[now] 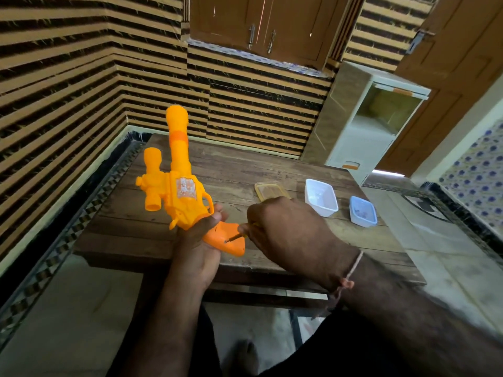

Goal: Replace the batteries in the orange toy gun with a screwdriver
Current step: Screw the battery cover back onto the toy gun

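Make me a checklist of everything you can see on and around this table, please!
Surface: wooden table, worn planks.
Job's things: orange toy gun held above the table, barrel pointing away; screwdriver tip set on the gun's grip.
Clutter: clear lid, white tub, blue tub with small bits inside, too blurry to name.
Hands: left hand grips the gun at the handle; right hand holds the screwdriver.
Cables: nothing seen.
Surroundings: striped wall, brown cupboard, white cabinet, tiled floor.
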{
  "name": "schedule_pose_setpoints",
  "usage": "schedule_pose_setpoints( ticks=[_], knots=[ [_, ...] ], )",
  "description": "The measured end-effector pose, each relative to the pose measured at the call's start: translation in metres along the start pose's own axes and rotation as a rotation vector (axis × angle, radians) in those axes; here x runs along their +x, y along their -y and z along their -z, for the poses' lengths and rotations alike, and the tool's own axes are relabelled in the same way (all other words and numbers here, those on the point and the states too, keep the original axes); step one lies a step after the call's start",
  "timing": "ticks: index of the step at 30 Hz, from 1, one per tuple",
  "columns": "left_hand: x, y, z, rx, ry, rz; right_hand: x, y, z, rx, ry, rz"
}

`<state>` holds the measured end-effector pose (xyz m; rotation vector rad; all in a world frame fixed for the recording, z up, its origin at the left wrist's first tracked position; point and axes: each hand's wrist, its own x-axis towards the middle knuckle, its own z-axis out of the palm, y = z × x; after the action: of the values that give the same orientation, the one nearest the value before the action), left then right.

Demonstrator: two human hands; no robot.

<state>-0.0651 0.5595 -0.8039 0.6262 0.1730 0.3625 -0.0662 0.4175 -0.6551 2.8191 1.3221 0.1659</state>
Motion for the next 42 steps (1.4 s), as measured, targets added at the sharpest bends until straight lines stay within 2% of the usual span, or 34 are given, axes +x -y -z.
schedule_pose_setpoints(
  ticks=[3,7,13,18,21,26,29,31,38,42],
  knots=[
    [0.004,0.004,0.004,-0.048,0.035,-0.008,0.003,0.004,-0.002,0.043,0.011,0.022],
    [0.008,0.008,0.001,-0.073,0.003,-0.018,0.01,-0.005,-0.001,0.086,0.096,0.013],
    [0.03,-0.002,0.006,-0.032,-0.001,-0.049,0.028,-0.024,-0.015,0.008,0.001,0.001],
    [0.035,0.002,0.013,-0.023,-0.06,-0.018,0.028,-0.017,-0.024,0.085,0.072,0.029],
    [0.036,0.0,0.015,0.045,-0.111,-0.024,0.033,-0.012,-0.029,0.075,0.05,0.03],
    [0.037,0.0,0.021,0.094,-0.093,-0.036,0.045,-0.007,-0.036,0.016,0.007,0.077],
    [0.037,0.003,0.024,0.074,-0.051,-0.004,0.047,-0.011,-0.032,0.118,0.076,0.049],
    [0.037,0.003,0.024,0.037,-0.078,0.011,0.048,-0.015,-0.028,0.174,0.115,0.045],
    [0.04,0.008,0.023,0.015,-0.103,0.021,0.045,-0.018,-0.03,-0.072,0.07,0.09],
    [0.039,0.008,0.023,0.004,-0.102,0.03,0.042,-0.015,-0.028,-0.002,0.117,0.079]
  ],
)
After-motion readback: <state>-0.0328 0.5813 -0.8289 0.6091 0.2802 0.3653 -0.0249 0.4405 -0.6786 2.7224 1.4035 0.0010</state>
